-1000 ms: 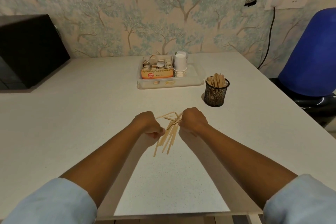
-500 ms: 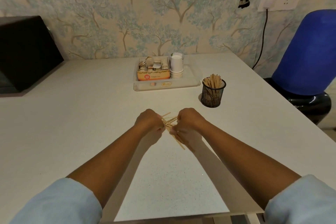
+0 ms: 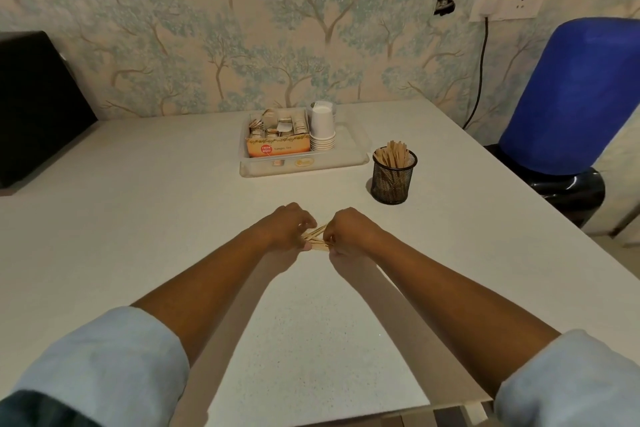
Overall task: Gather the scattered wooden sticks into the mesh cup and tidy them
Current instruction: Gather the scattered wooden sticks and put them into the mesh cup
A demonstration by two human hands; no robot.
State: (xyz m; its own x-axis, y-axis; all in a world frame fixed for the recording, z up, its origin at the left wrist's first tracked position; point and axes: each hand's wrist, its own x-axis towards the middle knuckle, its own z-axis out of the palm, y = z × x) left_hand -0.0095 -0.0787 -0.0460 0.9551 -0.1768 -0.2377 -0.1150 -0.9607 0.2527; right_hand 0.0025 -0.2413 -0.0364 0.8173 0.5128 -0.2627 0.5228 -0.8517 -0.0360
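1. The step in hand is the gathering: the left hand (image 3: 289, 225) and the right hand (image 3: 349, 231) are knuckle to knuckle over the pale speckled desk (image 3: 145, 218), with a small bundle of thin light wooden sticks (image 3: 315, 239) caught between them.
2. Each grip is curled, fingertips pinching the ends of the bundle; only its middle shows, low over the desk, and whether it touches I cannot tell.
3. The black wire-mesh cup (image 3: 394, 177) stands well apart, ahead and to the right, near the clear plastic tray (image 3: 353, 158), and already holds many upright sticks.
4. The next move likely calls for squaring the bundle, passing it to one hand, and lowering it endwise into the cup.
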